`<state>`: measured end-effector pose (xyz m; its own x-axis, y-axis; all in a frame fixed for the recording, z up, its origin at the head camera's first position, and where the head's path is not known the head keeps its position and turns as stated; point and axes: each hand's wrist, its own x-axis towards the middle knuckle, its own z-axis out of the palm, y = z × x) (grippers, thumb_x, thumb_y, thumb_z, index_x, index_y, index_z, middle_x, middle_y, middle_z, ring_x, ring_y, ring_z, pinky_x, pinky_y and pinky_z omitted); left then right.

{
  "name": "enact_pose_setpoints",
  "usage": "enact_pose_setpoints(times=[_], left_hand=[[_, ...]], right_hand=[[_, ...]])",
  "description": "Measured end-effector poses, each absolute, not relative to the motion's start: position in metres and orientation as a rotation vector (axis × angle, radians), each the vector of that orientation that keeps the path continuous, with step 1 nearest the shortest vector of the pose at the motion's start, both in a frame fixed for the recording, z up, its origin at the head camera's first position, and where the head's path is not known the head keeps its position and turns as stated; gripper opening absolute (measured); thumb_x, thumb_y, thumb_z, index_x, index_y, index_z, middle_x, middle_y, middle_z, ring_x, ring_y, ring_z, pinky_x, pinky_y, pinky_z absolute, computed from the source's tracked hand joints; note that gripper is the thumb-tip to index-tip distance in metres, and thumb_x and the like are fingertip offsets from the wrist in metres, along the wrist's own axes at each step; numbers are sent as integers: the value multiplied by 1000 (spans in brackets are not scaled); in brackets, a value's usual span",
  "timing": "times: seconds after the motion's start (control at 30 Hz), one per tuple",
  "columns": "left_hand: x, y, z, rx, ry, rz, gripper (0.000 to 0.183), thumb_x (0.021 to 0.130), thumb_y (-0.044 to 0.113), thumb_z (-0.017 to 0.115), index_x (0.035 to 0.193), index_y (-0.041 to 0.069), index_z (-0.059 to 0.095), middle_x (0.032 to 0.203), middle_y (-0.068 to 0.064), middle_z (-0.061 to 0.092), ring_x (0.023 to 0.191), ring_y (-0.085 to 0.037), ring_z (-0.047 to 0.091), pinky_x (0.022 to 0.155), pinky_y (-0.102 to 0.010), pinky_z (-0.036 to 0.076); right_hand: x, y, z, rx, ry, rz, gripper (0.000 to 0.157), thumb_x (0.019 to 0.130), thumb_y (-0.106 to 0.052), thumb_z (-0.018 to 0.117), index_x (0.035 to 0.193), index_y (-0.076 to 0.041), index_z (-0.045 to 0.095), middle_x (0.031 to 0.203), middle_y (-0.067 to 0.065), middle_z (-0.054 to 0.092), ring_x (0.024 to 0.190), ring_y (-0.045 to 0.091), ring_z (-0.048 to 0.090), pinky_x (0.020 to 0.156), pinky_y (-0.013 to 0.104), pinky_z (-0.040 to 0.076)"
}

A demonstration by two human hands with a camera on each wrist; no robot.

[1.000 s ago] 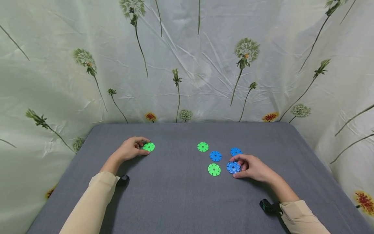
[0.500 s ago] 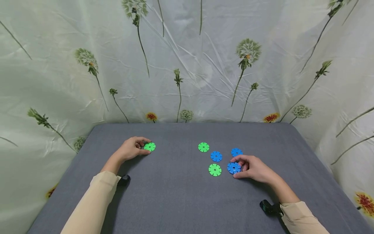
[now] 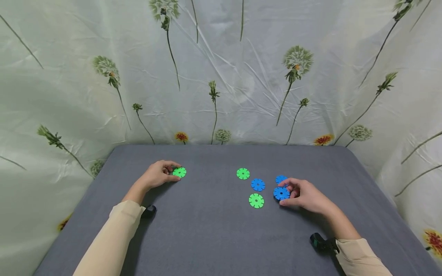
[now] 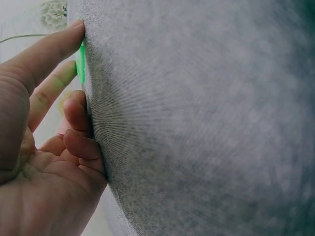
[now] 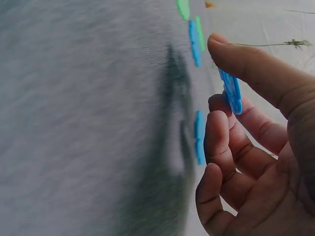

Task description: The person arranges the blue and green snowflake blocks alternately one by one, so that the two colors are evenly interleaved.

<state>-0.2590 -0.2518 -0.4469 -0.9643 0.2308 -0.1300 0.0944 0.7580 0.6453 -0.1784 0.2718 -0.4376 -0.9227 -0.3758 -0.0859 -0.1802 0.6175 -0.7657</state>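
At the table's left side my left hand [image 3: 159, 174] holds a flat green notched disc [image 3: 179, 172] by its edges, between thumb and a finger. In the left wrist view that disc [image 4: 81, 64] shows edge-on, low against the tabletop. On the right, my right hand [image 3: 308, 195] pinches a blue notched disc [image 3: 281, 193] between thumb and fingers. The right wrist view has this blue disc [image 5: 232, 93] raised off the cloth, with the hand's shadow below. Just behind it lies another blue disc [image 3: 281, 179], partly covered by the fingers.
Left of my right hand lie a third blue disc [image 3: 258, 184], a green disc [image 3: 243, 173] behind it and another green disc [image 3: 256, 201] in front. A grey cloth covers the table [image 3: 207, 230]. A flower-print curtain [image 3: 241, 76] hangs along the back edge.
My right hand has lifted the blue disc from the table and moved it slightly away and to the right. The left hand keeps its hold; the view has shifted a little.
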Motion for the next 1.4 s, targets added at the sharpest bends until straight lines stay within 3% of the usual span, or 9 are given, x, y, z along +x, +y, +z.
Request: enact_pose_setpoints(times=[0.23,0.8,0.93,1.4], left_hand=[[-260,-252,-448,262,2763,997,49,91,25,89,136,12,75,109,-11,62,91,-23,53,77,-34,45],[-259,-256,-451,255,2771,983,49,91,26,89,137,13,75,107,-10,62,89,-21,53,75,-33,43],[-261,-256,-451,272,2781,974,49,91,26,89,136,12,76,108,-10,63,90,-22,54,76,-34,44],[-261,-253,-449,292,2777,982,49,91,25,89,136,12,76,108,-11,64,91,-22,55,77,-33,45]], right_hand=[[-191,255,-425,-474,2663,-1206,52,87,-23,92,130,-6,70,101,8,64,78,13,63,65,26,51],[-228,155,-413,-593,2604,-1205,50,87,-25,92,132,-14,72,112,8,69,87,16,66,84,36,55],[-235,133,-412,-603,2576,-1206,50,88,-25,91,133,-14,72,116,8,69,89,15,67,84,35,56],[-256,66,-418,-570,2529,-1187,48,86,-22,93,129,-13,73,103,4,66,80,13,63,76,28,53]])
